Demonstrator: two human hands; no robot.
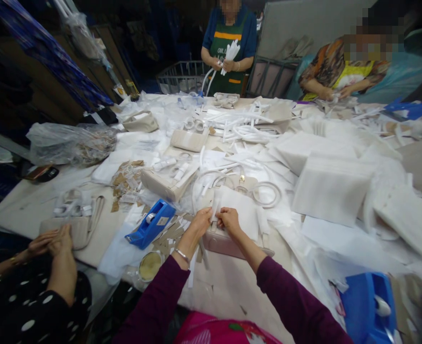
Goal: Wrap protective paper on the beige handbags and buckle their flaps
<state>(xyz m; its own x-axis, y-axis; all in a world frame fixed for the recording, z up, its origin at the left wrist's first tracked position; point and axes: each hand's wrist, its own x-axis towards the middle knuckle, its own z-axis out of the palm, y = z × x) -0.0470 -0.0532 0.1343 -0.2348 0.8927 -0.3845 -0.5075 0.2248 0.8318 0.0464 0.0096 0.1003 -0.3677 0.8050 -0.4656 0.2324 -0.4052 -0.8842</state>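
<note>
A pale beige handbag lies in front of me, with a sheet of white foam over its upper side. My left hand is closed on a thin white wrapping strip at the bag's left. Close beside it, my right hand is closed in a pinch at the strip's lower part; the fingertips partly hide what it grips. Behind the foam, a gold-coloured clasp shows on the bag. A looped handle wrapped in white curves out to the right.
Blue tape dispensers stand at left and lower right. A roll of tape lies near my left forearm. Foam stacks fill the right side. A co-worker's hands touch another bag at left; two people work across the table.
</note>
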